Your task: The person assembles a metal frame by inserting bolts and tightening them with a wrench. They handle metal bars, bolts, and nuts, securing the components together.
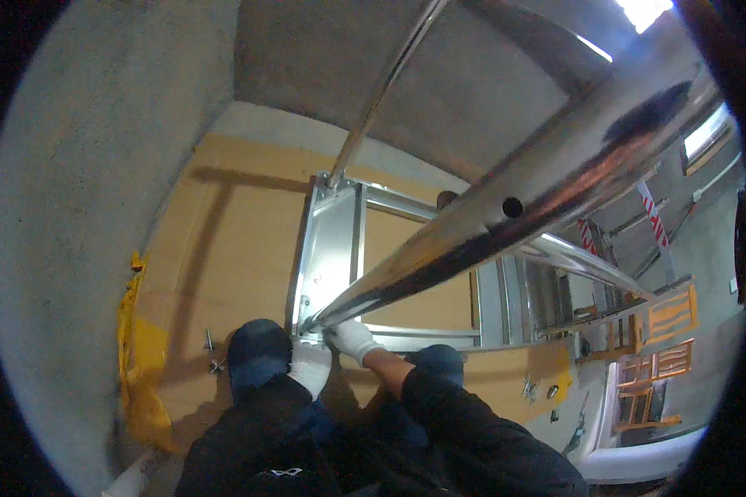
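A silvery metal frame (304,248) with crossbars and a flat panel lies on the cardboard before me. From its near left corner a shiny steel tube (472,217) with a round hole slants up past my view. My left hand (311,366), in a white glove, is closed at the corner, just below the tube's foot. Close to the right of that foot is my right hand (354,340), also white-gloved, its fingers curled in against the frame. Whatever lies between the fingers of either hand is too small or hidden to make out.
A thinner tube (385,87) stands at the frame's far left corner. Cardboard (224,232) covers the floor. Bolts (210,339) lie left of my knee, with more hardware (529,388) at right. Yellow sheeting (145,389) edges the left. Wooden chairs (671,311) stand at far right.
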`<state>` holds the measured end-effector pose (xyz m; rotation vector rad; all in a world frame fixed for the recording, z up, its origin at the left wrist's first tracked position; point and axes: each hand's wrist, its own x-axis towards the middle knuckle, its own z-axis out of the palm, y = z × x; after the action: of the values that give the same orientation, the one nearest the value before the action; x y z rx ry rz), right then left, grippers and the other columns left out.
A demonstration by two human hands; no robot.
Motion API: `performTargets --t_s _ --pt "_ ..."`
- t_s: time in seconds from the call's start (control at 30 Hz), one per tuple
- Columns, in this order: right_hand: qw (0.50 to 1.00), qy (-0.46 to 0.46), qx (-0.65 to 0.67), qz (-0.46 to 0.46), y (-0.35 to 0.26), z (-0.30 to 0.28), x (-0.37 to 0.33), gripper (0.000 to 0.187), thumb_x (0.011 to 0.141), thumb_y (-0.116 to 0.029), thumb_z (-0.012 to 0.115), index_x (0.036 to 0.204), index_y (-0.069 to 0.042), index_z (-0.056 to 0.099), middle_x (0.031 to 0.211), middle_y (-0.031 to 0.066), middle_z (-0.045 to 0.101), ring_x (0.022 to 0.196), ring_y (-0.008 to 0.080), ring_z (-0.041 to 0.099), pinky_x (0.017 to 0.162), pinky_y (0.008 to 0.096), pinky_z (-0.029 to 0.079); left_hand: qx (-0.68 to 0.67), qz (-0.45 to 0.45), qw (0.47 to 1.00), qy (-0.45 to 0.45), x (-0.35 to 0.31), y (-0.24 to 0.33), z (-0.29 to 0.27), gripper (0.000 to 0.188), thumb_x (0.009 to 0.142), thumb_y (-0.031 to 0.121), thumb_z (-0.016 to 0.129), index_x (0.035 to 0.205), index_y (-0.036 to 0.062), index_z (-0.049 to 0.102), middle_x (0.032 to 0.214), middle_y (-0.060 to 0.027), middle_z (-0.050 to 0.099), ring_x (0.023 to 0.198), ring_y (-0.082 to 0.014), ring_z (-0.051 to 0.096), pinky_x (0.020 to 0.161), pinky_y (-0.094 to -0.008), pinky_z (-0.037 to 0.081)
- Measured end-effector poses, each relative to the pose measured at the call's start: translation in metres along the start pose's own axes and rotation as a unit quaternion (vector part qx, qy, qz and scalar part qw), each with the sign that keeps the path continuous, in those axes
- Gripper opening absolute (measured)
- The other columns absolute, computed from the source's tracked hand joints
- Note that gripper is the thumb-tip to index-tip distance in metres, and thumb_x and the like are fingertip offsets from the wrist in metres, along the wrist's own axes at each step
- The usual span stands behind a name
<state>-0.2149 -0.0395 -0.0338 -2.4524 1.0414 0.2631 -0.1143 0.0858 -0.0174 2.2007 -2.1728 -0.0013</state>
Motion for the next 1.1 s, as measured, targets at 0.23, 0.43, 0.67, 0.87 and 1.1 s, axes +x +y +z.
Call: performTargets --t_s 0.23,0.43,0.67,0.87,1.1 --pt "0.996 -0.081 -0.018 0.029 -0.01 -0.017 -0.003 0.026 0.079 -0.029 0.059 0.098 -0.012 0.067 0.094 0.0171 0.066 0.086 0.0342 0.064 0.077 0.0454 0.051 -0.021 -0.018 0.996 -0.082 -0.007 0.032 0.007 0.011 0.081 0.018 0.054 0.082 0.013 0.063 0.077 -0.004 0.064 0.075 -0.0226 0.063 0.07 -0.042 0.045" --pt "0.998 -0.035 -0.042 0.029 -0.021 -0.031 -0.013 0.032 0.078 -0.027 0.065 0.108 -0.015 0.065 0.103 0.0154 0.064 0.093 0.0348 0.062 0.08 0.0433 0.05 0.002 -0.041 0.996 -0.073 -0.008 0.047 0.016 0.023 0.083 0.016 0.051 0.1 0.0088 0.064 0.076 -0.0052 0.063 0.073 -0.026 0.063 0.087 -0.0583 0.038" --pt "0.995 0.006 -0.067 -0.077 -0.013 -0.032 -0.018 0.024 0.081 -0.014 0.057 0.104 -0.013 0.063 0.092 0.0174 0.066 0.085 0.0355 0.064 0.075 0.0458 0.052 0.01 -0.026 0.997 -0.068 -0.011 0.049 0.014 0.022 0.082 0.015 0.053 0.098 0.0099 0.066 0.073 -0.0052 0.064 0.071 -0.0258 0.063 0.085 -0.0573 0.04" --pt "0.99 0.008 -0.098 -0.096 -0.013 -0.03 -0.018 0.019 0.079 -0.009 0.053 0.095 -0.008 0.064 0.089 0.0184 0.066 0.084 0.0361 0.065 0.071 0.0469 0.052 -0.027 -0.015 0.995 -0.094 -0.011 0.05 0.015 0.017 0.081 0.015 0.054 0.088 0.0116 0.069 0.075 -0.0067 0.067 0.072 -0.0268 0.064 0.082 -0.0575 0.04" --pt "0.991 -0.043 -0.12 -0.041 -0.007 -0.019 -0.014 0.025 0.082 -0.02 0.057 0.104 -0.009 0.062 0.095 0.0201 0.065 0.087 0.0381 0.063 0.074 0.0468 0.05 -0.014 -0.005 0.987 -0.158 -0.004 0.048 -0.005 0.018 0.082 0.017 0.053 0.086 0.0147 0.071 0.08 -0.0059 0.069 0.078 -0.0253 0.065 0.08 -0.0509 0.04"
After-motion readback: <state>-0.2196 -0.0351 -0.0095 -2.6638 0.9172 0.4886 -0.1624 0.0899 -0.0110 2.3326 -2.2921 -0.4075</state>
